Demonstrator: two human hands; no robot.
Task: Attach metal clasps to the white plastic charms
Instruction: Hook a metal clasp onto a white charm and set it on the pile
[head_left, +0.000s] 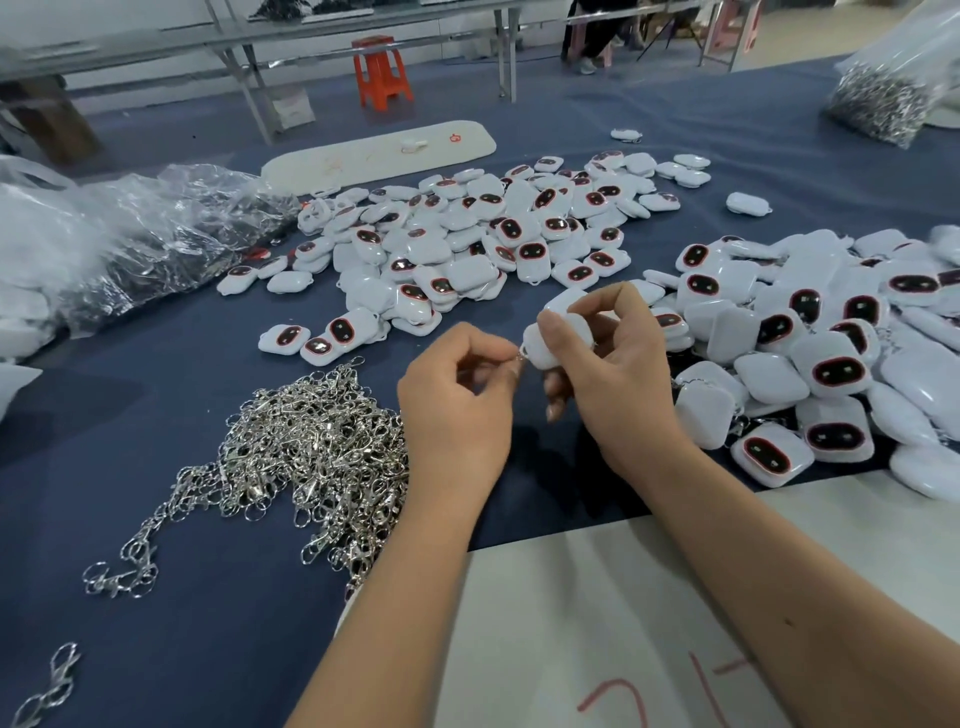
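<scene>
While the right hand holds a white charm with its fingers curled round it, raised above the blue table, the left hand pinches a small metal clasp against the charm's lower left corner. The two hands sit close together, fingertips nearly meeting at that corner. Just left of the left wrist lies a heap of loose clasps. One heap of charms spreads to the right of the right hand, and another heap lies further back on the table.
</scene>
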